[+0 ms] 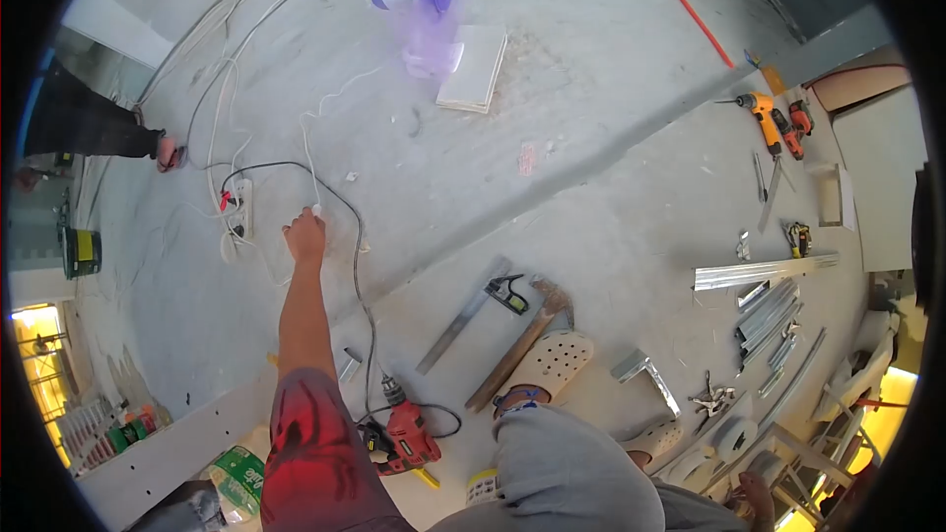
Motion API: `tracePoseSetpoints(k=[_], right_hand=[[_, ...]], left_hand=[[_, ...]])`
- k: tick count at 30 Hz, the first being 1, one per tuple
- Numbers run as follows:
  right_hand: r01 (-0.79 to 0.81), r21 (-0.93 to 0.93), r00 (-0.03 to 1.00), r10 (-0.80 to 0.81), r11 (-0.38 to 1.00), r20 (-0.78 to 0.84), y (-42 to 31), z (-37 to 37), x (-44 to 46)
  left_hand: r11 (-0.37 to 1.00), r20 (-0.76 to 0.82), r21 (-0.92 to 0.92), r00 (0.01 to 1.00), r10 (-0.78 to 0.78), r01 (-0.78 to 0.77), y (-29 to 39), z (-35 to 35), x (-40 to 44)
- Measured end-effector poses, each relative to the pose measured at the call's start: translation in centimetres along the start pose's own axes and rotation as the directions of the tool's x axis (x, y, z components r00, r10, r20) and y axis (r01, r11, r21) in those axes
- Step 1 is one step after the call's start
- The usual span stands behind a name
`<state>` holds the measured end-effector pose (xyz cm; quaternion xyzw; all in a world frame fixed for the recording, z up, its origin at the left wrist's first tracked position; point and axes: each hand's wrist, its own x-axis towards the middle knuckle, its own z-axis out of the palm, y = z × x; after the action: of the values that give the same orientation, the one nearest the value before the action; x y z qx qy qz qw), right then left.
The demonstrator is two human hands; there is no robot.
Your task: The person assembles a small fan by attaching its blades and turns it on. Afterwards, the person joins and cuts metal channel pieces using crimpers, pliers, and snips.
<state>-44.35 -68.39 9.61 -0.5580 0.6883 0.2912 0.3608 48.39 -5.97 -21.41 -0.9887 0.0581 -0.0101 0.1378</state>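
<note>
My left hand [305, 234] reaches out over the floor, its fingers closed on a small white plug [316, 209]. From the plug a thin white cord [309, 153] runs away across the floor. Just left of the hand lies a white power strip [243, 209], with a red plug [227, 199] and dark cable at it. What looks like my right hand [757, 498] shows at the lower right edge; its fingers are not clear. Below my left forearm sits a red corded drill [409, 433].
A hammer [517, 350] and a combination square [468, 315] lie by my shoe [552, 365]. Metal profiles [769, 315] and an orange drill [761, 118] are on the right. A purple-and-white object [431, 25] stands by white boards [475, 69]. Another person's foot [169, 153] is at left.
</note>
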Motion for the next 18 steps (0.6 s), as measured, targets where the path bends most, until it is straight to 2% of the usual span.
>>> tracePoseSetpoints(k=[2, 5, 7, 11, 13, 14, 15, 16, 17, 18], right_hand=[[0.044, 0.016, 0.999, -0.044, 0.999, -0.014, -1.3, 0.3, -0.6], [0.086, 0.034, 0.996, -0.086, 0.996, 0.011, -1.2, 0.7, -0.9], [0.251, -0.067, 0.961, -0.256, 0.966, -0.100, -1.1, 0.6, -1.1], [0.345, -0.150, 0.905, -0.370, 0.927, -0.210, -3.7, 0.4, -5.8], [0.443, -0.167, 0.803, -0.473, 0.881, -0.364, -3.4, 0.2, -8.7], [0.453, -0.151, 0.801, -0.475, 0.879, -0.364, -2.5, 0.1, -10.2], [0.469, -0.057, 0.788, -0.447, 0.881, -0.424, -1.3, 0.0, -11.5], [0.483, 0.036, 0.778, -0.410, 0.875, -0.476, -0.4, 0.2, -12.5], [0.494, 0.033, 0.773, -0.422, 0.869, -0.474, -0.1, 0.5, -13.8], [0.510, 0.002, 0.774, -0.458, 0.860, -0.438, 0.2, 0.8, -15.4]], left_hand=[[1.000, 0.002, -0.013, 1.000, 0.019, -0.019, -0.8, 0.0, 0.5], [0.990, 0.027, -0.137, 1.000, -0.011, 0.015, -1.6, -1.2, 0.7], [0.958, 0.189, -0.223, 0.972, -0.142, 0.183, -1.8, -3.0, 0.0], [0.948, 0.239, -0.274, 0.966, -0.097, 0.163, -3.4, -4.6, -1.4], [0.850, 0.317, -0.258, 0.871, -0.375, 0.460, -1.4, -9.1, -2.5], [0.852, 0.299, -0.261, 0.877, -0.375, 0.454, -1.5, -9.7, -3.1], [0.867, 0.142, -0.459, 0.979, -0.145, 0.195, -1.5, -9.9, -4.0], [0.804, -0.057, -0.588, 0.996, 0.074, -0.093, -1.6, -10.6, -4.5], [0.623, -0.028, -0.766, 0.977, 0.209, -0.156, 1.3, -18.0, -7.7], [0.402, 0.000, -0.904, 0.940, 0.341, -0.145, 4.4, -25.9, -10.9]])
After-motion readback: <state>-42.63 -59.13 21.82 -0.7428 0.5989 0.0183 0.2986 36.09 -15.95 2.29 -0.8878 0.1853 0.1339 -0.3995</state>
